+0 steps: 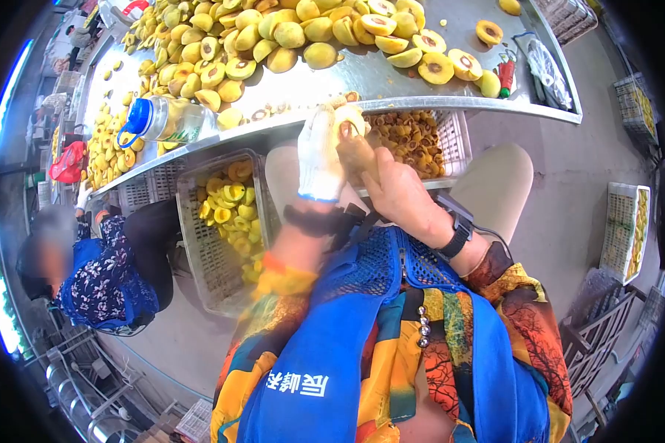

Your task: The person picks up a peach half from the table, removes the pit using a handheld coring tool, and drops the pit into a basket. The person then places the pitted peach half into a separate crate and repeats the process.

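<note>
My left hand point(321, 159), in a white knit glove, is closed around a yellow peach half point(349, 118) just at the table's front edge. My bare right hand point(399, 188) meets it from the right, fingers curled against the fruit's cut face. Whatever those fingers grip is hidden by the hand and blurred. Under both hands stands a white crate point(458, 144) with brown peach stones and scraps point(414, 140).
Many halved peaches point(288, 33) lie heaped on the metal table point(288, 88). A blue-capped bottle point(174, 120), a red-and-green-handled tool point(506, 76) and a plastic bag point(547, 70) rest there. Left stands a crate point(214, 277) of peach pieces; beyond sits a co-worker point(103, 273).
</note>
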Available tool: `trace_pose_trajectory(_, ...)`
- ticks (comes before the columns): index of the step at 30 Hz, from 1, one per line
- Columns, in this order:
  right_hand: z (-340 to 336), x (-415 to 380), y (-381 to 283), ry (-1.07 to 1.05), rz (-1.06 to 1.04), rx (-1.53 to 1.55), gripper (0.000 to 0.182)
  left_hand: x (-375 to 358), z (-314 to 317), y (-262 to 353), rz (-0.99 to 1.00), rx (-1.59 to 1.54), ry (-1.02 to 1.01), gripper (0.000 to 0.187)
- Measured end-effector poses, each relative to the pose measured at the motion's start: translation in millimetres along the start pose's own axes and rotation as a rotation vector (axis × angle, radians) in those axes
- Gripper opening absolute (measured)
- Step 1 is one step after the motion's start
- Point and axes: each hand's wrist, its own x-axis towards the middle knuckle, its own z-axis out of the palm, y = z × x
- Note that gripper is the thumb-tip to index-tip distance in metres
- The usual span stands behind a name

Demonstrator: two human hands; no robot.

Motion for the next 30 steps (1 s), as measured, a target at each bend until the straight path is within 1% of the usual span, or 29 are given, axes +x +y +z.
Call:
trace_pose_trajectory(1, 1.0, -0.2, 0.4, 0.02, -0.002, 0.005, 0.027, -0.2, 1.7, 1.0, 0.027, 0.026, 0.001, 0.039)
trace_pose_trajectory(4, -0.5, -0.3, 1.7, 0.043, 0.0, 0.053, 0.028, -4.0, 7.9, 4.9, 0.013, 0.018, -0.004, 0.038)
trace_pose_trajectory(10, -5.2, -3.8, -0.6, 0.027, 0.04, 0.072, 0.025, -6.2, 17.6, 3.1, 0.083, 0.157, 0.039, 0.034)
trace_pose_trajectory(13, -7.1, -5.7, -5.7, -0.028, 0.069, 0.109, 0.023, -5.4, 17.5, 8.2, -0.005, 0.143, 0.049, 0.034)
trace_pose_trajectory(16, -13.8, -8.2, -7.6, -0.118, 0.009, 0.07, 0.023, -2.5, 1.9, 17.4, -0.193, -0.008, -0.181, 0.037)
trace_pose_trajectory(19, -15.1, -8.2, -2.1, -0.202, -0.027, 0.094, 0.022, 6.1, 2.5, 33.0, -0.274, 0.229, -0.307, 0.027)
trace_pose_trajectory(20, -12.7, -8.0, -0.4, -0.178, -0.016, 0.112, 0.022, 7.4, 1.1, 32.8, -0.325, 0.207, -0.291, 0.028)
trace_pose_trajectory(23, -6.2, -8.1, 4.4, -0.118, -0.002, 0.166, 0.021, 7.6, 11.5, 33.1, -0.313, 0.184, -0.208, 0.028)
trace_pose_trajectory(25, -7.9, -4.3, 6.1, -0.099, -0.028, 0.194, 0.021, 2.7, 15.7, 29.5, -0.213, 0.158, -0.129, 0.028)
trace_pose_trajectory(27, -2.7, -4.2, 10.6, -0.04, -0.124, 0.176, 0.02, -1.2, 17.6, 26.1, -0.136, 0.185, -0.05, 0.029)
trace_pose_trajectory(29, -3.4, -5.9, 10.1, -0.137, -0.028, 0.285, 0.018, -6.5, 17.2, 21.9, -0.078, 0.253, 0.035, 0.029)
trace_pose_trajectory(30, -12.2, -5.4, 3.1, -0.259, 0.117, 0.402, 0.017, -7.4, 16.1, 20.2, -0.101, 0.195, 0.021, 0.03)
